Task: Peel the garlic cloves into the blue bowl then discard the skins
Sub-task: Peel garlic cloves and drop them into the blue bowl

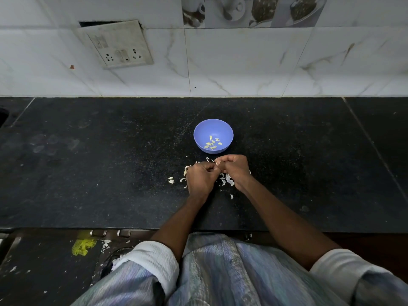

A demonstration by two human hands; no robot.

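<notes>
The blue bowl (199, 131) stands on the black counter with several peeled garlic cloves (212, 144) lying in its bottom. Just in front of it my left hand (201, 178) and my right hand (236, 171) meet with curled fingers, pinching a small garlic clove (217, 162) between them; a strip of skin sticks up from it. Most of the clove is hidden by my fingers. White garlic skins (226, 180) lie scattered on the counter under and around both hands, with a few more skins (170, 180) to the left.
The black stone counter (88, 173) runs wide to both sides, backed by a white tiled wall (242, 69) with a socket plate (119, 44). The counter's front edge is near my body. Below it on the left, yellow scraps (82, 247) lie on a dark surface.
</notes>
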